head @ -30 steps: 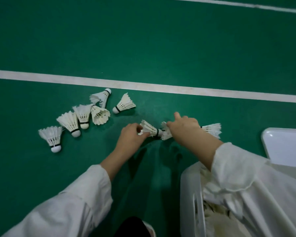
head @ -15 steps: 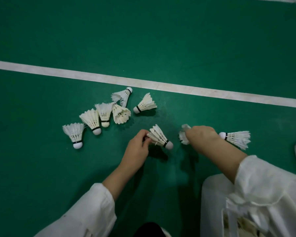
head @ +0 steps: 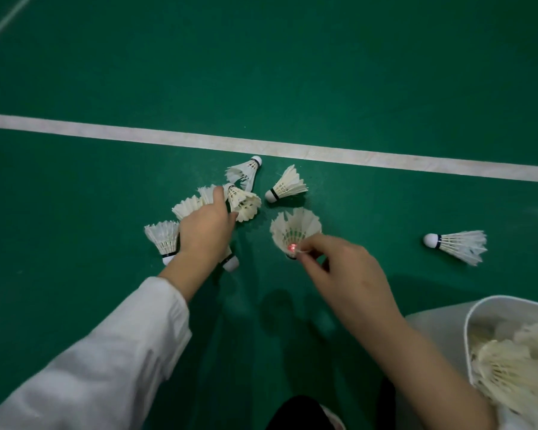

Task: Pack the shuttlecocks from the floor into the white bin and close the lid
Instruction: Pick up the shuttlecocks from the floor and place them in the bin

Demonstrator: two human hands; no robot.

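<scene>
The left hand [head: 206, 234] lay over a cluster of shuttlecocks [head: 243, 201] on the green court floor [head: 75, 187], fingers curled down onto the feather skirts; whether it had closed on one of them could not be told, since the hand hid the contact. A shuttlecock [head: 163, 238] stood just left of that wrist, cork down, and another cork [head: 230, 262] poked out at the hand's near edge. Farther off, one shuttlecock [head: 244, 172] lay tipped with its cork close to the white court line [head: 385, 158], and another [head: 286, 187] lay on its side just right of the cluster.

The right hand [head: 345, 268] pinched a shuttlecock [head: 295, 229] near its cork end between thumb and fingertips, the feather skirt opening away from the person. A small red glint showed at the grip point.

A lone shuttlecock [head: 457, 245] lay on its side well apart to the right, cork pointing left, with bare floor all around it. Bare floor also separated it from the white bin [head: 469, 321] at the near right, whose rounded rim stood open and which already held a heap of feathered shuttlecocks [head: 516, 367]. The floor beyond the line was clear green, as was the stretch to the left of the cluster. A white sleeve [head: 106, 367] covered the left forearm.
</scene>
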